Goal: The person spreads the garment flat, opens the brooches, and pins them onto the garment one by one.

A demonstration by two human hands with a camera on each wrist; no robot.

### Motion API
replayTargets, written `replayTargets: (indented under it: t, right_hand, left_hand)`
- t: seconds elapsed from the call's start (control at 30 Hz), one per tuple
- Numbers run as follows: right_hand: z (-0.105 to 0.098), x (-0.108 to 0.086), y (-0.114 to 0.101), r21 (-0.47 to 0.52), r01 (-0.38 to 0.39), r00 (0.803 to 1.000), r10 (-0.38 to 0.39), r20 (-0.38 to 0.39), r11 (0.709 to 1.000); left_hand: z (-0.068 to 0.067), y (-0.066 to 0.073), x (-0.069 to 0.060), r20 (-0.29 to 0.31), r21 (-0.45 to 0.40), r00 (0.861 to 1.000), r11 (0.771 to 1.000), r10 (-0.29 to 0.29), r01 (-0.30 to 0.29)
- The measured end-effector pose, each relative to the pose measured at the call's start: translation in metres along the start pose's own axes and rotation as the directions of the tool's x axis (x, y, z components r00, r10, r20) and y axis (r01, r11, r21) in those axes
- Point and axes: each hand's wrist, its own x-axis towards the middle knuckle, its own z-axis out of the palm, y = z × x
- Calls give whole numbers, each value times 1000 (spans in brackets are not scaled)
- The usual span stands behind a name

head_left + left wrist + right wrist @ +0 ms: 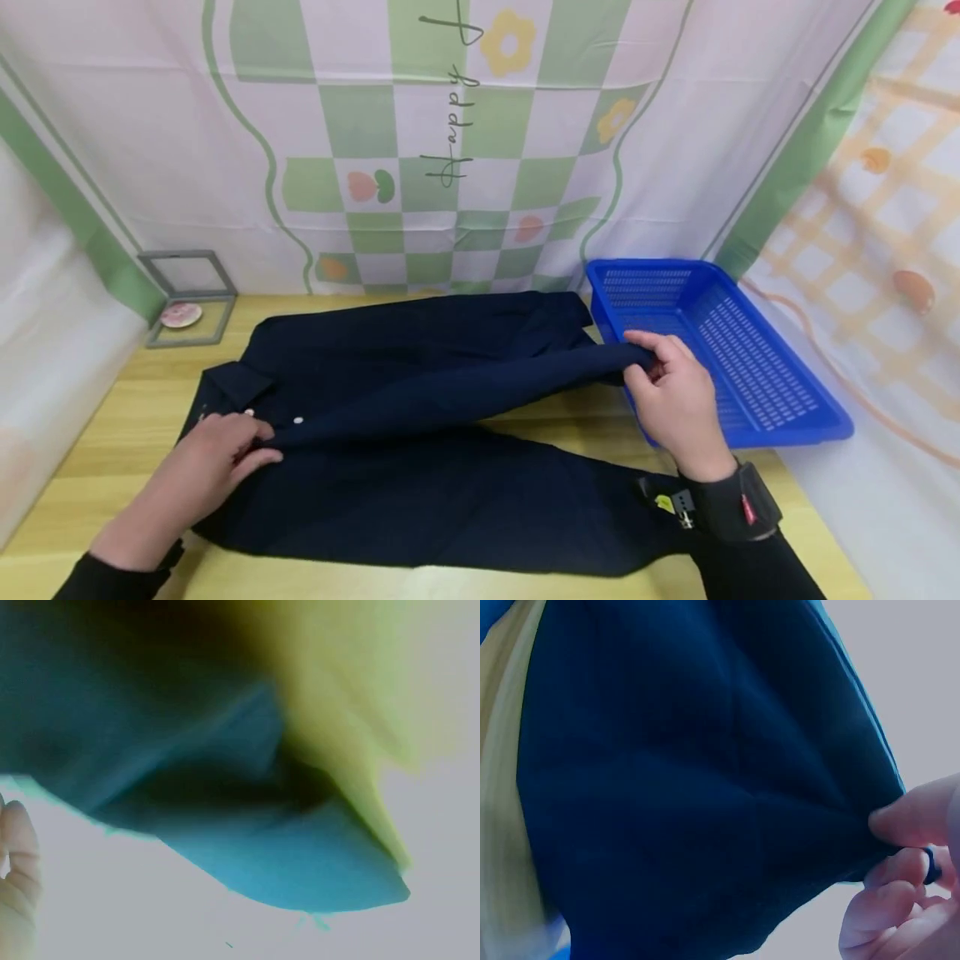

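Note:
A dark navy shirt (420, 492) lies spread on the table with its collar (238, 383) to the left. White buttons (298, 420) show close to the collar. My right hand (675, 400) pinches the hem corner of one front panel between thumb and fingers, holding it raised near the basket. The right wrist view shows that pinch on the cloth (705, 787) up close. Near the collar, my left hand (213, 462) pinches the front edge of the shirt. In the left wrist view only part of a finger (21, 840) shows, beside blurred cloth (285, 862).
A blue plastic basket (817, 421) with perforated sides stands at the right, close by the right hand. At the back left is a grey hinged frame (183, 340) with a small pink round item (181, 314). Patterned curtains (495, 125) enclose the wooden table (90, 467).

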Motion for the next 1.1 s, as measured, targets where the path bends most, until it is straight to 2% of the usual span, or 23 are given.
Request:
replayTargets:
  t: [0.13, 0.23, 0.3, 0.33, 0.4, 0.47, 0.53, 0.57, 0.6, 0.63, 0.67, 0.7, 0.73, 0.77, 0.8, 0.87, 0.9, 0.93, 1.0, 1.1]
  right_hand:
    - [-3, -11, 7, -32, 47, 999, -47, 6, 998]
    - [-9, -20, 12, -58, 130, 990, -127, 60, 990]
    - [-13, -27, 16, -63, 233, 964, -222, 145, 970]
    - [-16, -31, 19, -56, 298, 938, -282, 200, 953]
    - [-21, -40, 25, -6, 397, 862, -371, 347, 918]
    - [-24, -50, 33, 62, 406, 759, -375, 532, 912]
    - [-26, -59, 39, 71, 318, 640, -269, 720, 945]
    - [-27, -63, 43, 47, 257, 579, -193, 792, 965]
    - [-27, -66, 46, 15, 196, 519, -116, 847, 981]
    - [-28, -69, 50, -21, 153, 474, -55, 879, 988]
    - [-29, -71, 53, -52, 119, 443, -6, 896, 992]
    - [-29, -73, 56, -70, 87, 421, 27, 907, 994]
    - [-30, -74, 59, -70, 70, 410, 35, 912, 995]
    - [-31, -76, 61, -57, 65, 406, 26, 914, 996]
    - [-32, -76, 63, -40, 63, 404, 12, 915, 997]
    - [-33, -77, 62, -25, 78, 407, -9, 913, 997]
    - [-33, -77, 59, -20, 96, 418, -22, 908, 995]
    - [-32, -75, 55, -23, 129, 439, -36, 898, 991]
    - [-27, -68, 42, -55, 190, 508, -50, 860, 980]
    - [-7, -50, 17, -133, 271, 641, -75, 764, 953]
  left_hand:
    - [1, 6, -4, -5, 20, 1000, 999, 30, -30]
    - [1, 12, -3, -17, 12, 999, 999, 50, -50]
    - [1, 15, -4, -7, 12, 997, 997, 78, -78]
    - [1, 16, -5, 2, 13, 996, 996, 93, -93]
    - [0, 18, -8, 47, 13, 992, 993, 115, -116]
    - [-1, 19, -12, 108, -10, 985, 991, 133, -133]
    - [-1, 20, -17, 169, -36, 975, 990, 141, -137]
    - [-1, 22, -19, 196, -42, 970, 990, 143, -137]
    - [0, 23, -21, 217, -41, 965, 989, 147, -141]
    - [1, 24, -23, 236, -39, 960, 989, 149, -144]
    - [3, 26, -25, 254, -35, 956, 989, 149, -145]
    - [4, 27, -27, 280, -38, 949, 990, 144, -139]
    - [6, 28, -28, 313, -44, 941, 991, 132, -125]
    - [7, 29, -29, 354, -55, 928, 993, 115, -102]
    - [7, 29, -29, 406, -69, 910, 995, 91, -69]
    - [8, 31, -29, 513, -88, 858, 996, 26, 22]
    - [9, 31, -29, 558, -84, 829, 994, -10, 69]
    - [9, 32, -28, 592, -76, 805, 992, -39, 104]
    - [10, 33, -25, 644, -61, 760, 984, -88, 165]
    - [12, 34, -20, 682, -37, 717, 973, -143, 229]
